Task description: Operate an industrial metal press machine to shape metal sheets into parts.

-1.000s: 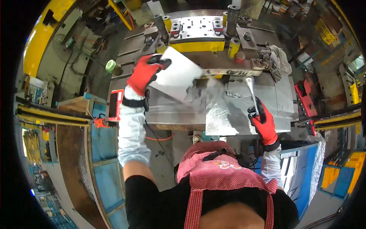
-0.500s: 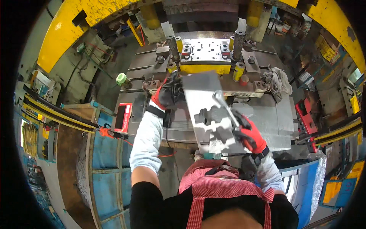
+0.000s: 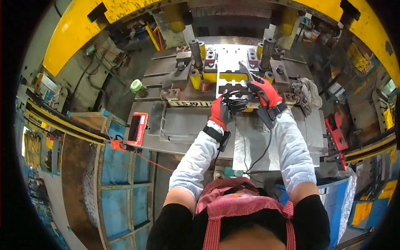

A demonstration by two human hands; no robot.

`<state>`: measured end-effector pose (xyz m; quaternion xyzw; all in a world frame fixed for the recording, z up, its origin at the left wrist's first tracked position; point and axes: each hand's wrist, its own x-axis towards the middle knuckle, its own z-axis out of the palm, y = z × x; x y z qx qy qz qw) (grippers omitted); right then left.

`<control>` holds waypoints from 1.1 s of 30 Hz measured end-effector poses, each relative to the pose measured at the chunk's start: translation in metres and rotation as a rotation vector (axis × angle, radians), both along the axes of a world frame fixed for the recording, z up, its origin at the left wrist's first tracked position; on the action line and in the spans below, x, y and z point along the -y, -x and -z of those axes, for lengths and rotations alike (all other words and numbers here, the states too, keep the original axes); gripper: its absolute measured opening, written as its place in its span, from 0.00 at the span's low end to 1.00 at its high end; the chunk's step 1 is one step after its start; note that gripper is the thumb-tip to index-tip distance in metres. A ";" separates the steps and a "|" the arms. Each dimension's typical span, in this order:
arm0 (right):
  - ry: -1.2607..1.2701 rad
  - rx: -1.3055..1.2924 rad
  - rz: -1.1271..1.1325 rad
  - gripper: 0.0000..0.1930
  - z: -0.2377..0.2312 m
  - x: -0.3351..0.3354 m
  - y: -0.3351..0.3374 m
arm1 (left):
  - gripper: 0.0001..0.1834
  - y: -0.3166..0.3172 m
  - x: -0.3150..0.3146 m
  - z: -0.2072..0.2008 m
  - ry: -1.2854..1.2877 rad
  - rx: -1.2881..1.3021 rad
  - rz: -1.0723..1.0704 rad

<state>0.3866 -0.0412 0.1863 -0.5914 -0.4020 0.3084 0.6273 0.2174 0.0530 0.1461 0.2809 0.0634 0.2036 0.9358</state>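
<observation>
A flat metal sheet (image 3: 227, 69) with shaped cutouts lies out over the die block, and yellow shows through its openings. At its near edge is my left hand (image 3: 225, 107), in a red and black glove, its fingers closed at the edge; the exact grip is partly hidden. My right hand (image 3: 264, 92), gloved alike, is wrapped round a slim rod-like tool (image 3: 246, 70) with a rounded silver head. The tool's head points away from me, over the sheet's right side. Dark straps circle both wrists.
Dark guide posts (image 3: 196, 54) and yellow cylinders (image 3: 194, 79) flank the die. A grey rag (image 3: 307, 93) lies at the right, a green-capped bottle (image 3: 137, 86) at the left. On the left table edge rests a red-framed panel (image 3: 138, 128). A yellow press frame (image 3: 75, 35) arches overhead.
Both hands have carried the sheet forward, from above the near table to over the die. It now lies flatter, and my left hand has shifted to its near edge.
</observation>
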 end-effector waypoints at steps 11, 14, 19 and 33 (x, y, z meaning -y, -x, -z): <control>0.044 -0.426 0.342 0.25 0.086 0.204 0.079 | 0.26 0.005 0.003 0.000 0.044 -0.028 -0.035; 0.020 -0.354 0.490 0.23 0.145 0.257 0.073 | 0.26 0.002 0.008 -0.004 0.019 0.026 -0.023; -0.008 -0.755 0.359 0.19 0.167 0.282 0.068 | 0.26 0.005 0.007 -0.006 -0.055 -0.064 -0.099; -0.144 -0.838 0.360 0.25 0.175 0.290 0.065 | 0.25 -0.003 0.012 -0.009 -0.061 -0.185 -0.219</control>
